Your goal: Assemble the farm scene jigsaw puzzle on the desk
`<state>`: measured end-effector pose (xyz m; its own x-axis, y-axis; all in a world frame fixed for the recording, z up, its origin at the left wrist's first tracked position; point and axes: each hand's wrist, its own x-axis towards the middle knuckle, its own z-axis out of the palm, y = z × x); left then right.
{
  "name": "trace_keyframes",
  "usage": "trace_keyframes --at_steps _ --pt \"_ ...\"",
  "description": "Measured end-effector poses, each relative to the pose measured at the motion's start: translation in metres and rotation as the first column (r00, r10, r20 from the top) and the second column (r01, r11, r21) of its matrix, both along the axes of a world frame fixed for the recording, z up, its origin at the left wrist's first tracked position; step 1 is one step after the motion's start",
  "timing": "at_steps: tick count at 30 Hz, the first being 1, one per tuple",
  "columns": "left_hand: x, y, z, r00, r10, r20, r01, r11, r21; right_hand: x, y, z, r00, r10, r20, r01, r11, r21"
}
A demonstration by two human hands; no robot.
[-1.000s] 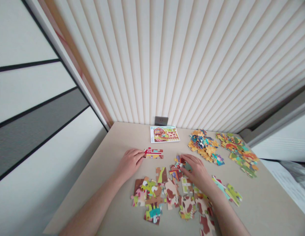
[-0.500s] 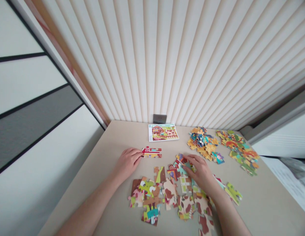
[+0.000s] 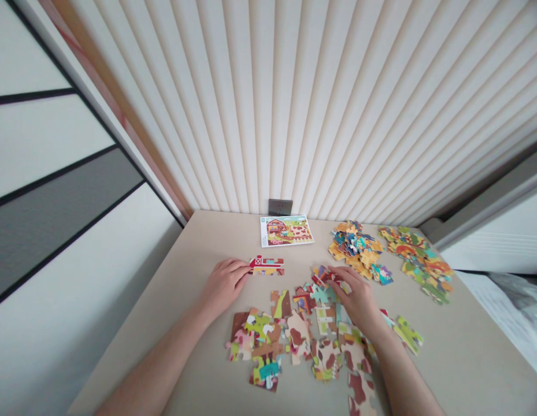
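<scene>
My left hand (image 3: 226, 283) rests on the table with thumb and fingertips closed on the left edge of a small joined strip of jigsaw pieces (image 3: 268, 266), printed with a red barn roof. To the right, my right hand (image 3: 355, 292) pinches a red, yellow and purple jigsaw piece (image 3: 321, 274) just above the loose pile. Below it lie a red-and-purple piece (image 3: 303, 301), a white fence piece (image 3: 324, 319) and several brown-spotted cow pieces (image 3: 326, 359). A brown and green piece (image 3: 280, 304) sits nearer the left hand. My right hand and forearm cover part of the pile.
A farm picture card (image 3: 286, 231) lies at the back, below a dark wall socket (image 3: 280, 207). Orange and blue jigsaw pieces (image 3: 357, 248) are heaped at the back right, beside green and orange ones (image 3: 418, 263). A pleated white wall (image 3: 268, 104) borders the table (image 3: 181, 260).
My right hand has lifted slightly up from the pile with the red, yellow and purple piece, uncovering light-blue pieces beneath. The left hand stays at the strip. The view has shifted slightly.
</scene>
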<state>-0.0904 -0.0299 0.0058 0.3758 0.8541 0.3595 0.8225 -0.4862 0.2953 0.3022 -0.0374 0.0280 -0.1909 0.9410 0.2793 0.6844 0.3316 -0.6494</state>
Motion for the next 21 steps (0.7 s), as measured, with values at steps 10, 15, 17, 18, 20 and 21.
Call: trace_keyframes --at_steps 10,15,17,18,20,21 --pt "0.002 -0.001 0.005 1.0 0.0 0.005 0.0 1.0 -0.007 -0.004 -0.001 0.002 0.979 -0.124 -0.164 0.113 0.991 -0.077" --pt "0.001 -0.001 0.004 1.0 -0.002 0.014 0.002 1.0 -0.009 -0.008 -0.003 -0.006 0.943 -0.111 -0.314 0.05 0.979 -0.196" --pt "0.001 0.0 0.004 1.0 -0.002 0.013 0.002 1.0 -0.009 -0.01 -0.004 -0.007 0.929 -0.099 -0.356 0.02 0.976 -0.219" --pt "0.001 0.0 0.004 1.0 -0.003 0.013 0.004 1.0 -0.01 -0.011 -0.005 -0.007 0.927 -0.096 -0.364 0.012 0.974 -0.227" --pt "0.002 0.0 0.004 1.0 -0.008 0.018 0.008 1.0 -0.01 -0.014 -0.006 -0.006 0.93 -0.094 -0.355 0.008 0.972 -0.235" --pt "0.002 -0.001 0.005 1.0 -0.009 0.022 0.009 1.0 -0.008 -0.015 -0.007 -0.005 0.933 -0.093 -0.349 0.008 0.972 -0.236"
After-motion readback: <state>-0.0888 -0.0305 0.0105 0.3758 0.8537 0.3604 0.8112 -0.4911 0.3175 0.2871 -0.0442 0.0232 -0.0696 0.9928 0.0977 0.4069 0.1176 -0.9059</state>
